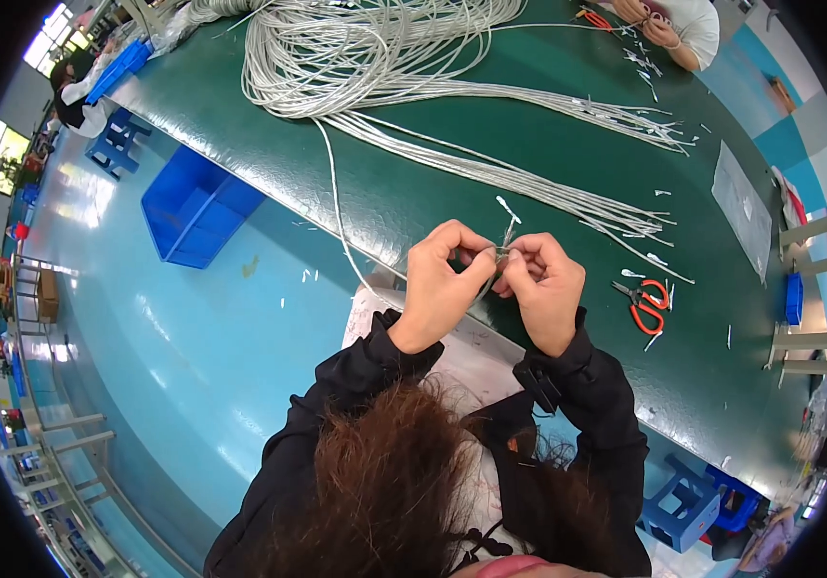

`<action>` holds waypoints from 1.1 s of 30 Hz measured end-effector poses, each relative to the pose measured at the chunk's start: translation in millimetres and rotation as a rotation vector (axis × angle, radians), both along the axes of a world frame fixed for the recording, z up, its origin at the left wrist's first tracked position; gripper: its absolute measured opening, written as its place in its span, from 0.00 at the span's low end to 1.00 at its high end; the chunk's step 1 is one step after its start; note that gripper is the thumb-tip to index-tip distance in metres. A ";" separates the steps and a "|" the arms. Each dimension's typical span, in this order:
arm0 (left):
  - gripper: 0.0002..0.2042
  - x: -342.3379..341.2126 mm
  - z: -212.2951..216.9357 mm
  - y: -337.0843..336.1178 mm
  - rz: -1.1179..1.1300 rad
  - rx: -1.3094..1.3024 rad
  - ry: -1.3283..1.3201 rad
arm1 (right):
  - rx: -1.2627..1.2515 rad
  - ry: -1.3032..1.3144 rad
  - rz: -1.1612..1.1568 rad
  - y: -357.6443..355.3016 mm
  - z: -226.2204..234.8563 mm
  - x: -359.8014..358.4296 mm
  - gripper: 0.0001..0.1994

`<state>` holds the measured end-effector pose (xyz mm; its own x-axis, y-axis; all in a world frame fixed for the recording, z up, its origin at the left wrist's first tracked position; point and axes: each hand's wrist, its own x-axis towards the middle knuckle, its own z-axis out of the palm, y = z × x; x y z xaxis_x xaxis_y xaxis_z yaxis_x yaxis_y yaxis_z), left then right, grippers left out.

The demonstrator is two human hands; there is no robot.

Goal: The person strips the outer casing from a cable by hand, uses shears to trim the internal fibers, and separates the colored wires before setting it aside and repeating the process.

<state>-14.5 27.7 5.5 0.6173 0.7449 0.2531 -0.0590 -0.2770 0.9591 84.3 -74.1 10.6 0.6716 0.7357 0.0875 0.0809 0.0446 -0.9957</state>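
Note:
Above the table's near edge, my left hand (442, 286) and my right hand (546, 292) meet, thumbs and forefingers pinched on the end of a thin grey-white cable. Fine loose strands (509, 231) stick up from between the fingertips, and a small white scrap (507, 208) lies just beyond them. A single length of cable (334, 188) runs from the big coil over the table edge and drops out of sight near my left wrist. Scissors with orange-red handles (646, 310) lie to the right of my right hand, among white offcuts.
A large coil of cable (336, 58) fills the far part of the green table (548, 371), its bunched ends (529, 188) fanning right. A clear plastic bag (741, 212) lies at right. Across the table are another person's hands (659, 24). Blue bin (196, 207) on the left; blue stool (680, 501) below.

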 end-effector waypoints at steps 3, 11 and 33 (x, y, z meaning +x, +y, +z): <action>0.03 -1.6 0.9 -1.9 -0.047 -0.376 0.009 | 0.036 0.147 0.035 0.6 1.5 2.4 0.02; 0.05 -0.6 3.7 11.7 0.001 0.539 0.109 | -0.021 -0.441 -0.002 2.1 -5.3 4.4 0.03; 0.04 2.0 -8.6 1.9 0.083 0.389 0.011 | 0.038 -0.587 -0.031 3.7 -4.1 3.8 0.06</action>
